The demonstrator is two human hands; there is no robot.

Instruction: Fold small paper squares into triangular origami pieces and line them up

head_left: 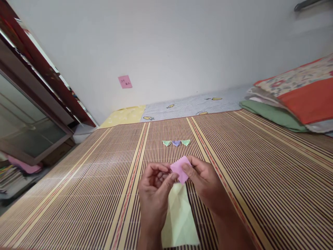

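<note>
Both hands meet over a striped bamboo mat [260, 166] and share one small pink paper [180, 169], held in the air just above the mat. The left hand [154, 189] pinches the paper's near left edge between thumb and forefinger, and the right hand [204, 180] pinches its right side with the thumb on top; both grips are closed tight on the paper. The work looks to be mid-fold, a crease being pressed into the pink paper. Beyond the paper, further from the person, three small folded triangles [176, 142] lie in a row on the mat, two green with a purple one between. Nearer than the paper, under the wrists, lies a pale green sheet [179, 218] with crease lines. To judge from this, the next move calls for lining up the edges squarely and running a fingertip firmly along the fold.
</note>
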